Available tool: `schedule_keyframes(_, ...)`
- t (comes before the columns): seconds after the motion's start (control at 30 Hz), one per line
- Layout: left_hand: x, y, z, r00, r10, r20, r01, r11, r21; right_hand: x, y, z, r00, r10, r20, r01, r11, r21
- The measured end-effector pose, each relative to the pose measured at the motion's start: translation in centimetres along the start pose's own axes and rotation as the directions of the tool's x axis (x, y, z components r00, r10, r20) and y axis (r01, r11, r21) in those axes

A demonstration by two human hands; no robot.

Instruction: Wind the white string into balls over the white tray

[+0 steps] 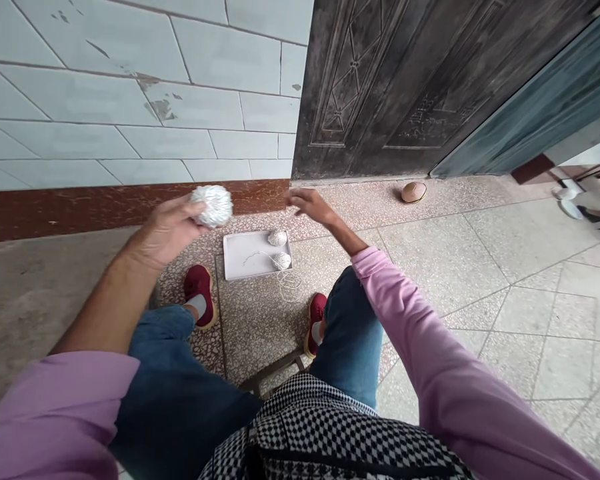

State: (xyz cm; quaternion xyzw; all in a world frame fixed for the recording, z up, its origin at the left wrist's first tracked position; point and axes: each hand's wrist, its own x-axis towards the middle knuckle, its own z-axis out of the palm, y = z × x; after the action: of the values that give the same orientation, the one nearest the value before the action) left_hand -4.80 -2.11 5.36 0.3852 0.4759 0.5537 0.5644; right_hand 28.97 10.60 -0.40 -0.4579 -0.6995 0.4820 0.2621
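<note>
A ball of white yarn (213, 206) sits in the fingers of my left hand (167, 230), raised in front of the tiled wall. To the right, my right hand (310, 204) is held out at a similar height, apart from the ball. Its fingers are bent and drawn together; no strand shows clearly between them. Below both hands, a pale shallow tray (243, 257) lies on the floor. At its right end are two smaller white yarn balls, an upper one (277, 238) and a lower one (282, 261). Loose loops of yarn (290, 285) spill over the tray's edge.
Red shoes stand either side of the tray, the left shoe (199, 293) and the right shoe (316, 320). A wooden stool bar (273, 370) shows between my legs. By the dark door (380, 80) lies a brownish rounded object (413, 193). The white-tiled wall (145, 100) rises ahead.
</note>
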Motion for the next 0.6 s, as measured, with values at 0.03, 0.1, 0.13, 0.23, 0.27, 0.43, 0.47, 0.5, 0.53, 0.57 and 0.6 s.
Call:
schedule_keyframes(0.03,0.2,-0.2,1.1,0.999,-0.012,0.047,0.012,1.0,-0.005,0.8,-1.3,2.2,0.998,-0.036,0.054,0.029,0.992,0.125)
schedule_keyframes(0.1,0.5,-0.4,3.1,0.992,-0.027,0.126,0.028,1.0,-0.007,1.7,-3.7,5.9,0.99,-0.055,0.133,0.02,0.967,0.255)
schedule_keyframes(0.13,0.7,-0.4,3.8,0.989,-0.02,0.15,0.023,1.0,-0.013,1.8,-4.6,7.3,0.988,-0.049,0.148,0.005,0.958,0.287)
schedule_keyframes(0.23,1.2,-0.1,4.8,0.991,0.045,0.128,-0.039,0.998,-0.055,1.1,-5.9,8.5,0.983,-0.026,0.181,-0.028,0.956,0.291)
schedule_keyframes(0.27,1.5,0.1,4.6,0.994,0.067,0.086,-0.06,0.995,-0.079,0.7,-5.8,8.0,0.982,-0.028,0.187,-0.025,0.961,0.274)
schedule_keyframes(0.43,3.5,1.4,0.1,0.971,0.107,-0.216,-0.153,0.965,-0.213,-1.9,-3.0,2.5,0.99,-0.104,0.096,0.118,0.981,-0.151)
schedule_keyframes(0.47,3.9,1.8,-1.4,0.947,0.124,-0.298,-0.192,0.959,-0.21,-2.6,-2.2,1.3,0.991,-0.107,0.074,0.123,0.958,-0.26)
schedule_keyframes(0.5,4.0,2.2,-2.8,0.922,0.14,-0.361,-0.217,0.959,-0.184,-3.3,-1.3,0.0,0.994,-0.093,0.052,0.105,0.933,-0.344)
schedule_keyframes(0.53,4.1,2.5,-4.1,0.893,0.147,-0.426,-0.226,0.964,-0.142,-4.0,-0.4,-1.2,0.998,-0.06,0.027,0.066,0.907,-0.416)
schedule_keyframes(0.57,4.0,2.9,-5.3,0.873,0.154,-0.462,-0.22,0.971,-0.092,-4.9,0.5,-2.4,1.0,-0.017,-0.001,0.015,0.879,-0.477)
schedule_keyframes(0.6,3.7,3.2,-6.3,0.853,0.16,-0.497,-0.208,0.977,-0.043,-5.8,1.4,-3.6,0.999,0.03,-0.033,-0.043,0.849,-0.527)
